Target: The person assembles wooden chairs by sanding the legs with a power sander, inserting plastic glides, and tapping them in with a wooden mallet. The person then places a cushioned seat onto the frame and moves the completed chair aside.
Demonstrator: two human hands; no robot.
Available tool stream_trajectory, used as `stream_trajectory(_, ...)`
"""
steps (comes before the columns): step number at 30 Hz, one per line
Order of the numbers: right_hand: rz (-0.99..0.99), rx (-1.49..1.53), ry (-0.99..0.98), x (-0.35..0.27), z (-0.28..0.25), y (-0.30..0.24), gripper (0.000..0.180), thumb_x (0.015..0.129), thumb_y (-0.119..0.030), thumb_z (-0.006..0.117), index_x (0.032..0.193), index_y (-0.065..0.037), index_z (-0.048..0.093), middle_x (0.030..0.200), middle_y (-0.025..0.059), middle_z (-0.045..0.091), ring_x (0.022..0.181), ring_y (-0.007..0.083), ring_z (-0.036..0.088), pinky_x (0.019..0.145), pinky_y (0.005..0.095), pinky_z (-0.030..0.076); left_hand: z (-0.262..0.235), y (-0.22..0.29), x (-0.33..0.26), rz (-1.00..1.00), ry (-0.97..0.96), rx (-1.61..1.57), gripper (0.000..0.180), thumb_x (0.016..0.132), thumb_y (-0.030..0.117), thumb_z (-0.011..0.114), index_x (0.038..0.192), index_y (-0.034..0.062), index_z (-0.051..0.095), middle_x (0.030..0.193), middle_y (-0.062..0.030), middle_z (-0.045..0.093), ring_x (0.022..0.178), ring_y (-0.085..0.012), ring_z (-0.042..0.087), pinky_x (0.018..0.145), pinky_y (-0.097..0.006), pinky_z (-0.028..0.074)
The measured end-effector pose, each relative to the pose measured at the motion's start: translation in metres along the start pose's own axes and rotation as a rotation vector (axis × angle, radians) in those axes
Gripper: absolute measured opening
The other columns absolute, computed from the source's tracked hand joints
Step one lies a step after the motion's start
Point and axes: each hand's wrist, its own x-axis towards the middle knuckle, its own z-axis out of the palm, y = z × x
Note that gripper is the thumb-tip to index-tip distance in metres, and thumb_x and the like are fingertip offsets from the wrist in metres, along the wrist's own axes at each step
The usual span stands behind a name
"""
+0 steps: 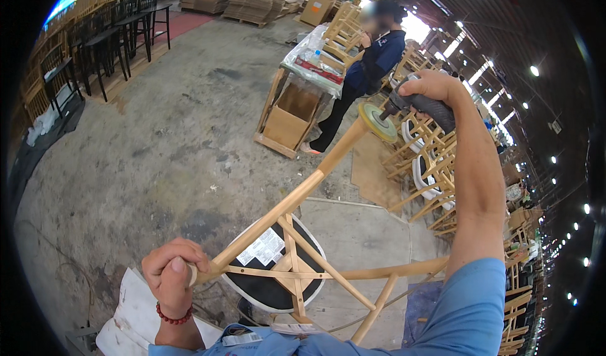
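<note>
Left hand [170,274] fisted round chair leg [284,207] end; right hand [429,94] gripping sander [404,109] at leg's far tip.

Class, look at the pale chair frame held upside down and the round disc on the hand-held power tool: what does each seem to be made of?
The pale chair frame looks like bare, unfinished wood: light tan, matt, with no gloss visible. The round disc on the dark power sander in the right hand seems an abrasive pad, yellowish with a greenish rim; its exact material is unclear. The left hand grips a leg end.
</note>
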Motion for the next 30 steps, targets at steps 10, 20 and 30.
stream_trajectory(10, 0.032, -0.143, 0.127, -0.014, 0.007, 0.032, 0.042, 0.076, -0.029, 0.075, 0.1, 0.004, 0.063, 0.074, 0.0151, 0.066, 0.05, 0.022, 0.063, 0.046, 0.0332, 0.053, -0.002, -0.002, 0.002, 0.0, -0.005, 0.001, 0.034, 0.092, 0.025, 0.053, 0.082, -0.0054, 0.064, 0.069, -0.0148, 0.063, 0.062, -0.0199, 0.06, 0.057, -0.032, 0.047)
stream_trajectory(20, 0.041, -0.221, 0.058, -0.018, 0.018, 0.022, 0.043, 0.075, -0.029, 0.076, 0.101, 0.004, 0.063, 0.076, 0.0139, 0.068, 0.053, 0.0213, 0.065, 0.048, 0.0338, 0.053, -0.001, -0.005, 0.001, -0.005, -0.003, -0.012, 0.032, 0.093, 0.023, 0.052, 0.086, -0.0049, 0.065, 0.069, -0.0137, 0.062, 0.061, -0.0181, 0.06, 0.058, -0.031, 0.046)
stream_trajectory(30, -0.076, -0.1, 0.145, -0.057, 0.001, 0.031, 0.045, 0.075, -0.032, 0.075, 0.104, 0.002, 0.067, 0.08, 0.0127, 0.069, 0.06, 0.02, 0.066, 0.055, 0.0337, 0.054, -0.005, 0.0, -0.003, 0.053, -0.039, -0.023, 0.026, 0.095, 0.02, 0.05, 0.089, -0.0025, 0.061, 0.069, -0.0113, 0.058, 0.059, -0.0182, 0.056, 0.056, -0.032, 0.044)
